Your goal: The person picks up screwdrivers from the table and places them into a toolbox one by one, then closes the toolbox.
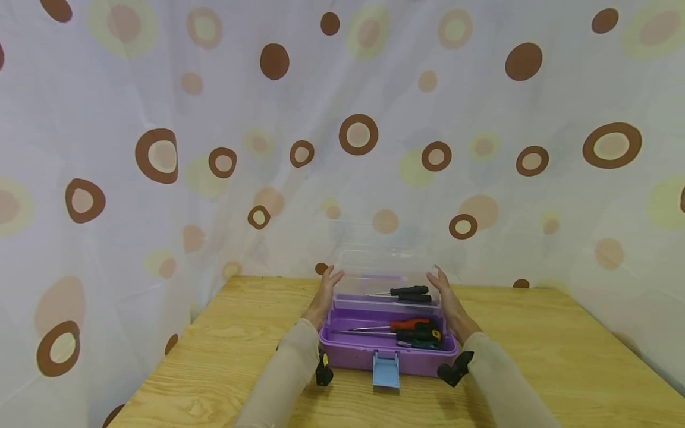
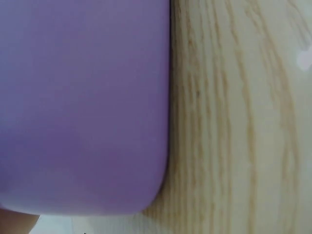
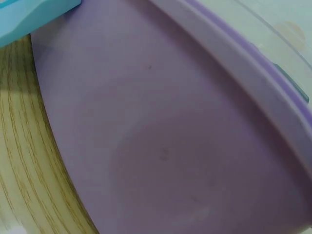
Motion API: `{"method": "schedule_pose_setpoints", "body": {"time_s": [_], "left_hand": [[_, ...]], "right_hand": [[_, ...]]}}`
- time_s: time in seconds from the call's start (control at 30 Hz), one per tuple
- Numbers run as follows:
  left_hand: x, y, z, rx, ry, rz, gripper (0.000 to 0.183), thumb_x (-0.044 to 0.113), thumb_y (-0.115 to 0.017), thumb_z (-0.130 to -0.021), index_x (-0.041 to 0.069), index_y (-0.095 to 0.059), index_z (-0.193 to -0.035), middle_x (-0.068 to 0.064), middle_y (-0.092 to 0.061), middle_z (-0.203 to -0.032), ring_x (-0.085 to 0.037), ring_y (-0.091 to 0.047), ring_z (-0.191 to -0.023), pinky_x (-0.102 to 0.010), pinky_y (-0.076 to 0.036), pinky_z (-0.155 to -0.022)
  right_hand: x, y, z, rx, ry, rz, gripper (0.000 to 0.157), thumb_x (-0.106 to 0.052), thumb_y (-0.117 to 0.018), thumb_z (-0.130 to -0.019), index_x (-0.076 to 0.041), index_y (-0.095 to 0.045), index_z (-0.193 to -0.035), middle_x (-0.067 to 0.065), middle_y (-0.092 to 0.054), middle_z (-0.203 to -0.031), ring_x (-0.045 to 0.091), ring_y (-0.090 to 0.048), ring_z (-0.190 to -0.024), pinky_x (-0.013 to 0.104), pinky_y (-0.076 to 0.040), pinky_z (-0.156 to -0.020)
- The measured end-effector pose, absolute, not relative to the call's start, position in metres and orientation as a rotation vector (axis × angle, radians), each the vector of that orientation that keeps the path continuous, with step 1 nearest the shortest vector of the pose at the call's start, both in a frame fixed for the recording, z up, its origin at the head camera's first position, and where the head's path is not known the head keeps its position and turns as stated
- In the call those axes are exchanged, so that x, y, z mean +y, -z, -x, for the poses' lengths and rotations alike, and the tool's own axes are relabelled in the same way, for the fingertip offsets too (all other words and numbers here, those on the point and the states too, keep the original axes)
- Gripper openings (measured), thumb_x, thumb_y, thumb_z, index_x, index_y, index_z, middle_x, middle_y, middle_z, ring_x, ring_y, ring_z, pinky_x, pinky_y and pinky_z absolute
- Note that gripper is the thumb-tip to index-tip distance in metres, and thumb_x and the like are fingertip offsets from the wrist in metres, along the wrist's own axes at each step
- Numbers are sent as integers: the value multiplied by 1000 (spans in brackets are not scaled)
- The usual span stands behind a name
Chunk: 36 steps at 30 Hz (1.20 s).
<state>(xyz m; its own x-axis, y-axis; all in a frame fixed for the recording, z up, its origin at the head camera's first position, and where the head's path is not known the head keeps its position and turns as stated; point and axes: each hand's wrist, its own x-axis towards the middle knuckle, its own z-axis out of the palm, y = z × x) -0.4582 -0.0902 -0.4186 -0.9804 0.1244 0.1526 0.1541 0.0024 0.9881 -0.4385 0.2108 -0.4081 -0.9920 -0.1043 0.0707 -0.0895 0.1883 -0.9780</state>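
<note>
A purple toolbox (image 1: pixel 353 358) with a blue latch (image 1: pixel 386 371) hanging down at its front sits on the table. Its clear lid (image 1: pixel 374 261) stands raised at the back. My left hand (image 1: pixel 323 299) holds the lid's left side, thumb toward the middle; my right hand (image 1: pixel 451 306) holds its right side. Inside the box lie several screwdrivers, among them a red-and-black one (image 1: pixel 409 324) and a dark green one (image 1: pixel 423 336). Dark-handled screwdrivers (image 1: pixel 411 290) show at the clear plastic. Both wrist views are mostly filled by the box's purple wall (image 2: pixel 87 107).
A wooden table (image 1: pixel 535 351) bears the box and extends to both sides. Behind it and at the sides hangs a pale sheet (image 1: pixel 342 190) with brown, yellow and peach spots. Black wrist mounts (image 1: pixel 453 370) sit close to the box's front corners.
</note>
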Motion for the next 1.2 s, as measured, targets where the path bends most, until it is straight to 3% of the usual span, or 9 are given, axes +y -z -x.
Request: {"method": "schedule_pose_setpoints", "body": {"time_s": [0.33, 0.7, 1.0, 1.2], "left_hand": [[-90, 416, 456, -2208, 2171, 291, 85, 62, -41, -103, 14, -9, -167, -21, -4, -171, -53, -14, -150, -74, -6, -115], [-90, 417, 458, -2168, 2180, 296, 80, 55, -38, -107, 11, -9, -166, -21, -5, -170, -52, -15, -150, -69, -8, -118], [-92, 418, 458, -2148, 2161, 296, 85, 62, -39, -104, 12, -9, -166, -20, -7, -170, -54, -18, -148, -74, -8, -115], [-91, 418, 459, -2123, 2173, 285, 85, 59, -40, -104, 10, -10, -166, -19, -7, -171, -52, -18, -149, -69, -9, -118]], "right_hand": [[212, 408, 440, 2407, 1985, 195, 77, -57, -28, -107, -27, 13, -166, 12, 19, -170, 42, 20, -152, 76, 8, -112], [211, 409, 437, 2408, 2060, 229, 79, -58, -31, -107, -26, 9, -167, 8, 19, -171, 40, 19, -153, 75, 9, -113], [213, 411, 438, 2403, 2118, 261, 77, -56, -29, -107, -25, 8, -167, 8, 18, -171, 39, 14, -154, 71, 7, -116], [215, 412, 437, 2399, 2140, 270, 75, -56, -28, -108, -26, 7, -167, 6, 19, -171, 40, 13, -154, 73, 5, -115]]}}
